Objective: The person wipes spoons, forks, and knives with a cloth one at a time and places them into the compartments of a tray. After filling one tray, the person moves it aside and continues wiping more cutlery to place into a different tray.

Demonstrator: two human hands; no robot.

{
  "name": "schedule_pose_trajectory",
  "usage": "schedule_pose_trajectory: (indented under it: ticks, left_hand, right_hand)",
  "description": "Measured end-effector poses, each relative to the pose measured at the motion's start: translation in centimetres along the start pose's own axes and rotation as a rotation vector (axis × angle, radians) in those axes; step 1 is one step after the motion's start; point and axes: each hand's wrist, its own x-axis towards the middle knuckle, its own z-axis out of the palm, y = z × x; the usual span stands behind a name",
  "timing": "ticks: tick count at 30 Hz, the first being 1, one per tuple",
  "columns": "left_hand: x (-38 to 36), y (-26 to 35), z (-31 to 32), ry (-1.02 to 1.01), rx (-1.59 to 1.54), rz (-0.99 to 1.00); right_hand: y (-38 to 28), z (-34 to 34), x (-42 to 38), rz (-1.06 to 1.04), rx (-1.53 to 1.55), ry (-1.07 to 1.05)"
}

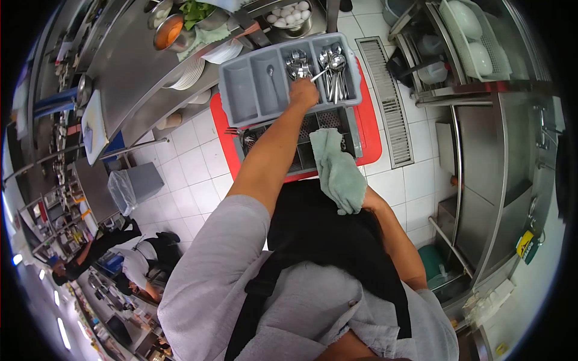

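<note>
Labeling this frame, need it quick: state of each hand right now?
Left hand: closed on a piece of cutlery, at the gray divided tray.
Right hand: holding the green cloth; fingers mostly hidden.

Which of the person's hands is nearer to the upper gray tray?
Left. The left hand is over the upper gray tray, close to the cutlery; the right hand is outside it, by the black apron, holding the green cloth.
</note>
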Motion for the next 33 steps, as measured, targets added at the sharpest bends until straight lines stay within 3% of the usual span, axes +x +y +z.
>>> schedule_pose_trajectory:
  ticks: [3,4,7,10,12,13,14,15,17,18,21,27,29,30,32,33]
  left_hand:
    - [-0.1,1.7,0.9,-0.188,0.058,0.215]
    - [-0.6,1.4,0.9,-0.11,0.017,0.275]
    - [-3.2,-0.2,0.0,0.16,-0.335,0.113]
    - [-6.0,-4.1,-3.4,0.22,-0.405,0.054]
    - [-9.6,-6.4,-7.3,0.059,-0.36,0.012]
    - [-10.2,-7.1,-9.0,-0.003,-0.352,0.011]
    - [-11.3,-8.0,-10.1,-0.148,-0.242,-0.061]
    - [-12.2,-9.1,-9.6,-0.17,-0.177,0.005]
    - [-14.0,-11.3,-8.3,-0.217,-0.045,0.135]
    - [-14.8,-10.3,-8.8,-0.352,0.003,0.116]
    - [-17.4,-6.8,-10.3,-0.537,0.295,0.064]
    - [-20.9,-11.3,-2.3,-0.458,0.323,0.043]
    - [-20.9,-13.0,1.3,-0.435,0.339,0.052]
    - [-21.4,-12.4,1.8,-0.356,0.132,-0.064]
    - [-22.6,-11.5,2.6,-0.184,-0.281,-0.294]
    - [-22.6,-12.3,3.9,-0.226,-0.183,-0.234]
  right_hand:
    - [0.5,-0.1,0.3,-0.056,0.045,-0.027]
    - [0.3,-0.3,0.2,-0.057,0.031,-0.027]
    - [-1.4,-0.4,-0.1,-0.12,-0.109,-0.007]
    - [0.1,-2.5,0.2,-0.191,-0.262,-0.075]
    - [-2.8,-0.7,-1.8,-0.185,-0.602,-0.1]
    - [-7.4,1.5,-3.7,-0.233,-1.006,-0.031]
    - [-9.3,2.1,-4.4,-0.276,-1.222,0.019]
    - [-11.2,2.8,-5.2,-0.312,-1.437,0.08]
    - [-11.2,2.2,-5.8,-0.44,-1.522,0.132]
    - [-11.0,1.8,-5.8,-0.544,-1.589,0.162]
    - [-11.3,2.2,-4.9,-0.222,-1.719,0.098]
    - [-2.5,-4.7,-2.8,-0.242,-0.982,0.077]
    - [-0.6,-5.8,-3.3,-0.235,-0.577,0.07]
    - [-0.3,-6.1,-3.6,-0.229,-0.375,0.064]
    - [-0.1,-6.9,-4.0,-0.306,-0.515,0.014]
    - [-0.2,-6.8,-4.0,-0.343,-0.584,-0.014]
